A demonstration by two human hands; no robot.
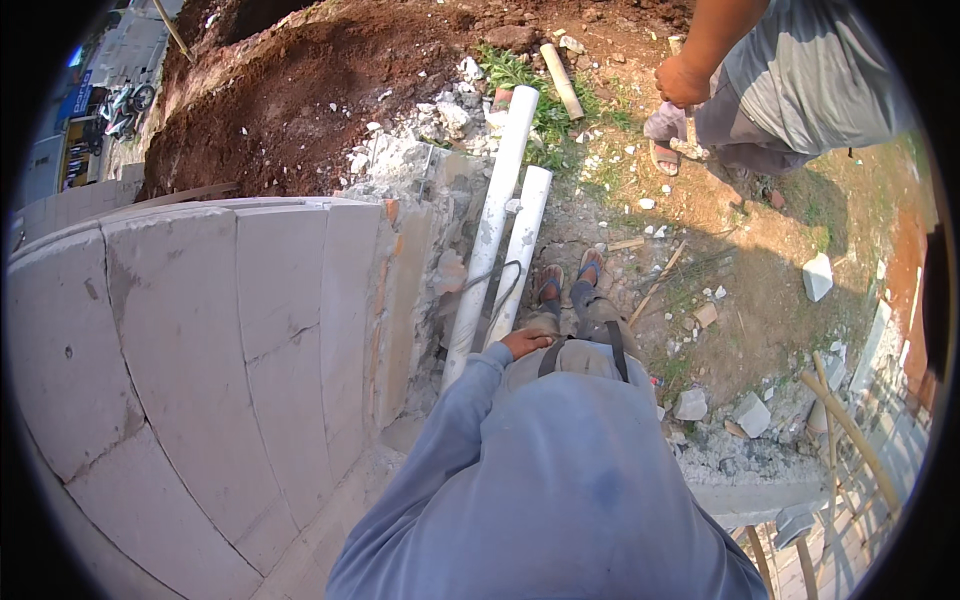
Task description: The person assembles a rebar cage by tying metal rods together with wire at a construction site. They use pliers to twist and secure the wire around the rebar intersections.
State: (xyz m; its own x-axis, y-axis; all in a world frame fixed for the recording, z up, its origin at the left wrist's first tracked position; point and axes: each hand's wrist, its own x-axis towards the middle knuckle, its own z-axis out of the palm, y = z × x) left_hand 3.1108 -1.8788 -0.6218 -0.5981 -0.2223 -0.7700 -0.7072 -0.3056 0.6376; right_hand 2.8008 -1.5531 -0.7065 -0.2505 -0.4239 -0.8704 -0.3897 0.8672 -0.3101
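My left hand [525, 342] lies against the front of my trousers [600, 325], its back turned up and its fingers pointing right. I see nothing held in it. The blue-grey sleeve of my left arm [440, 430] runs up to it. Just left of that hand, two white plastic pipes [497, 200] lean side by side along the end of the block wall. A dark cable [510, 290] loops over the pipes. Below me are my feet in sandals [590, 265] on rubble-strewn ground. My right hand is not in view.
A pale block wall [220, 340] fills the left. At the upper right, a person's hand [683, 82] grips a wooden-handled tool. Beyond the pipes are a red soil heap [300, 90] and a bamboo piece [562, 82]. Broken blocks [750, 413] and bamboo poles [850, 430] lie lower right.
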